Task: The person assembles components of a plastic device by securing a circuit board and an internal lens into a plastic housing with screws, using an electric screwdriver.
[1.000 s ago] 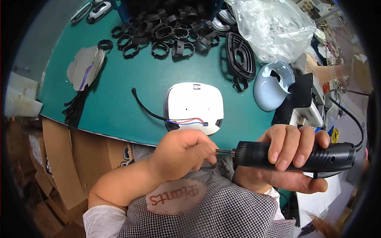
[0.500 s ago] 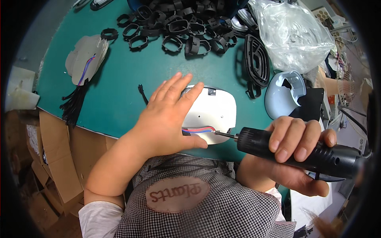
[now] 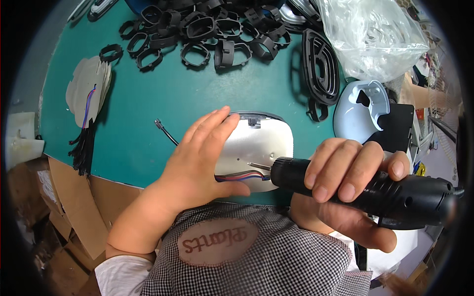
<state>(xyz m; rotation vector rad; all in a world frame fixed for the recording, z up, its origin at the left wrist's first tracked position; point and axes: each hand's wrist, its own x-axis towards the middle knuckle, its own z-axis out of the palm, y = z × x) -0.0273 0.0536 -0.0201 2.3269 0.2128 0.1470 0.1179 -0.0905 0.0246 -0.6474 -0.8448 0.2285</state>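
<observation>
While the left hand (image 3: 197, 163) lies flat and open on the white rounded housing (image 3: 256, 148), with the fingers stretched out over its left part and the thumb pressing near the lower edge, the right hand (image 3: 345, 182) is closed around a black electric screwdriver (image 3: 375, 190); the fingers wrap over the top of the tool body and the thumb goes under it. The housing rests on the green table (image 3: 163, 98), near the edge closest to the person; the metal bit (image 3: 259, 166) of the screwdriver points to the left and its tip touches the pale inner surface of the housing, just beside the left thumb. A small bundle of red and blue wires (image 3: 242, 176) comes out along the lower edge of the housing, under the bit; a thin black cable (image 3: 165, 130) lies on the table to the left of the left hand.

At the far side of the table there is a heap of black plastic rings (image 3: 207, 34); to the right of it stands a black oval frame (image 3: 320, 66), and behind that a clear plastic bag (image 3: 370, 34). A pale blue shell part (image 3: 360, 111) lies to the right of the housing, well apart from the hands. At the left side of the table is a stack of flat pale pieces (image 3: 89, 89) with coloured wires, and a bunch of black cable ties (image 3: 81, 148) hangs over the edge below it.
</observation>
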